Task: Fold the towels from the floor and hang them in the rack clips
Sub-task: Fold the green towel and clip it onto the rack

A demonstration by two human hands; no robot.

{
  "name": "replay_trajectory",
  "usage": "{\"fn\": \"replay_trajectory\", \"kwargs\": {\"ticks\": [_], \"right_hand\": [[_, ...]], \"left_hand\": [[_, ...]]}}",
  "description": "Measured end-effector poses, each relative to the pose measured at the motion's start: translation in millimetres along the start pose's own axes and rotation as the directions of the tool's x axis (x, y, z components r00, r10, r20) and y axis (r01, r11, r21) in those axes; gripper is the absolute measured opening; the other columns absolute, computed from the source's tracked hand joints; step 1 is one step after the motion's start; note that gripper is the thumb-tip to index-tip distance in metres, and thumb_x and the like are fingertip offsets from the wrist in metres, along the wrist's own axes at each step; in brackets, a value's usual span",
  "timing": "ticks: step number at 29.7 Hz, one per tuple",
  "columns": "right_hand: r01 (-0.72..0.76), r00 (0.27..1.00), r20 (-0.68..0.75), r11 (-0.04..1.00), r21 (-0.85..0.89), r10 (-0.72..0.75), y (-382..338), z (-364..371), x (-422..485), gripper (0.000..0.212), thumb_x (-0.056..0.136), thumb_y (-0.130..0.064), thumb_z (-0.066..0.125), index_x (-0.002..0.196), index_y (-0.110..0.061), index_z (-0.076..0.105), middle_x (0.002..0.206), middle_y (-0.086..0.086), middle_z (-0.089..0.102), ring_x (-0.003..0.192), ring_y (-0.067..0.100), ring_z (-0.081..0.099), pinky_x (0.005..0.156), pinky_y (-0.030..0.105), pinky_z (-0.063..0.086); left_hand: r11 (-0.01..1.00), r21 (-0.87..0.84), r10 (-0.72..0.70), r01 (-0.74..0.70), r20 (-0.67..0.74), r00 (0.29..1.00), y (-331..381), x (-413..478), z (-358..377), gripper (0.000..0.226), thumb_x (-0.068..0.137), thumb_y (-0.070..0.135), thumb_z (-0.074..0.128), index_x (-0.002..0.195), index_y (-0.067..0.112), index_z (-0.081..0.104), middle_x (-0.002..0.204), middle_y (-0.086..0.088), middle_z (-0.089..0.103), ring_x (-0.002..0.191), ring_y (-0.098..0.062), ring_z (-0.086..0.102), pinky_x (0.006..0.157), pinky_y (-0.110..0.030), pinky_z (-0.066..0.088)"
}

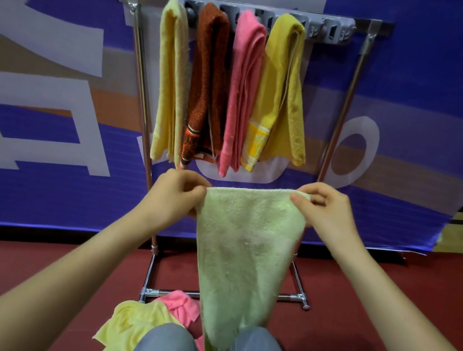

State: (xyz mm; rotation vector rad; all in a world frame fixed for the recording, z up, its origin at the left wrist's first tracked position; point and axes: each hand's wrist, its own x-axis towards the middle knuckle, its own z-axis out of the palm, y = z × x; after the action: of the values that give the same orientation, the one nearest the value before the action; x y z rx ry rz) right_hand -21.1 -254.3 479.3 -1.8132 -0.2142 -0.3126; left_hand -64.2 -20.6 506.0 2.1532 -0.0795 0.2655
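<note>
While 4 folded towels are already hung from the clip strip [333,31] of the metal rack [348,102], namely a pale yellow towel [169,80], a rust-brown towel [207,80], a pink towel [240,91] and a mustard towel [280,92], the task is judged to be past its midpoint but not finished. A green towel [245,253] is held up in the near middle, below the hung row, and its top corners are pinched by the fingers of the left hand [178,194] and the right hand [327,211], clamped on the cloth at either side. It is stretched flat across the top and tapers downward between the knees; its folding appears unfinished. A crumpled yellow towel [130,329] and a crumpled pink towel [179,303] are left on the red floor [383,320] at the near left. Free grey plastic clips are seen at the right end of the strip. All cloths are looped terry, soft and limp; the rack tubes are shiny and rigid.
</note>
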Motion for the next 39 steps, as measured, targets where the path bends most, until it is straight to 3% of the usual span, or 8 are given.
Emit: {"fn": "replay_trajectory", "kwargs": {"ticks": [8,11,15,18,21,28,33,39], "right_hand": [[-0.067,0.997,-0.024,0.996,0.062,0.068,-6.2,20.1,-16.8,0.018,0.078,-0.003,0.062,0.065,-0.014,0.055,0.059,0.011,0.048,0.058,0.022,0.045,0.054,0.028,0.037],[-0.07,0.998,0.006,0.991,0.111,0.07,-8.5,41.7,-30.0,0.024,0.076,0.001,0.062,0.061,-0.016,0.053,0.048,-0.001,0.046,0.048,0.012,0.042,0.049,0.024,0.035],[-0.088,0.992,0.107,0.976,0.199,0.068,-5.9,70.1,-49.3,0.026,0.078,0.002,0.061,0.064,-0.019,0.052,0.039,-0.011,0.047,0.04,-0.001,0.041,0.044,0.015,0.035],[-0.107,0.988,0.132,0.966,0.237,0.078,-4.3,74.2,-57.0,0.025,0.08,0.001,0.06,0.07,-0.023,0.057,0.056,-0.006,0.054,0.05,-0.003,0.051,0.057,0.013,0.045],[-0.188,0.962,0.244,0.944,0.272,0.122,-3.9,73.8,-61.8,0.026,0.084,0.001,0.055,0.08,-0.024,0.061,0.078,0.008,0.061,0.072,0.008,0.058,0.079,0.028,0.049],[-0.214,0.917,0.387,0.937,0.277,0.095,-4.7,70.7,-64.0,0.042,0.083,0.016,0.037,0.108,-0.013,0.054,0.083,-0.003,0.063,0.065,-0.006,0.064,0.07,0.009,0.05],[-0.097,0.937,0.35,0.965,0.245,0.005,2.5,66.3,-58.6,0.046,0.081,0.012,0.05,0.101,-0.03,0.052,0.068,-0.007,0.064,0.065,0.002,0.061,0.071,0.015,0.049],[0.239,0.932,0.306,0.964,-0.119,-0.193,3.9,42.7,-32.3,0.024,0.071,-0.013,0.068,0.08,-0.032,0.056,0.075,-0.003,0.041,0.065,0.006,0.041,0.065,0.012,0.036]], "left_hand": [[0.993,-0.094,-0.079,0.073,-0.071,0.994,-0.2,-9.3,16.1,0.021,0.081,-0.003,0.046,0.085,0.003,0.066,0.059,-0.013,0.062,0.049,-0.008,0.06,0.05,-0.022,0.056],[0.995,-0.093,-0.032,0.023,-0.099,0.995,2.1,-13.8,30.4,0.02,0.081,0.0,0.049,0.093,0.003,0.065,0.065,-0.025,0.065,0.064,-0.031,0.066,0.064,-0.037,0.059],[0.998,-0.046,0.031,-0.034,-0.075,0.997,1.2,-21.0,46.0,0.021,0.083,0.005,0.051,0.099,0.006,0.064,0.066,-0.028,0.065,0.063,-0.022,0.061,0.066,-0.033,0.052],[0.997,-0.072,-0.003,0.001,-0.038,0.999,-4.9,-22.6,44.5,0.024,0.084,0.005,0.051,0.106,0.004,0.062,0.058,-0.017,0.055,0.066,-0.02,0.057,0.069,-0.03,0.052],[0.997,-0.073,-0.016,0.017,0.01,1.0,-10.8,-24.1,39.3,0.025,0.086,0.009,0.052,0.109,0.004,0.061,0.064,-0.017,0.059,0.071,-0.019,0.06,0.08,-0.035,0.052],[0.999,-0.011,0.043,-0.043,0.077,0.996,-13.3,-27.9,31.1,0.04,0.079,0.02,0.067,0.116,0.008,0.058,0.097,-0.008,0.069,0.092,-0.015,0.065,0.087,-0.031,0.052],[0.982,0.096,0.142,-0.164,0.196,0.97,-14.1,-24.4,21.3,0.034,0.09,0.009,0.049,0.124,0.008,0.051,0.105,-0.01,0.067,0.1,-0.02,0.063,0.091,-0.033,0.048],[0.94,0.131,0.28,-0.314,0.228,0.933,-0.2,-22.2,4.4,0.033,0.092,0.009,0.045,0.124,0.014,0.05,0.105,-0.009,0.066,0.095,-0.02,0.062,0.085,-0.03,0.046]]}}
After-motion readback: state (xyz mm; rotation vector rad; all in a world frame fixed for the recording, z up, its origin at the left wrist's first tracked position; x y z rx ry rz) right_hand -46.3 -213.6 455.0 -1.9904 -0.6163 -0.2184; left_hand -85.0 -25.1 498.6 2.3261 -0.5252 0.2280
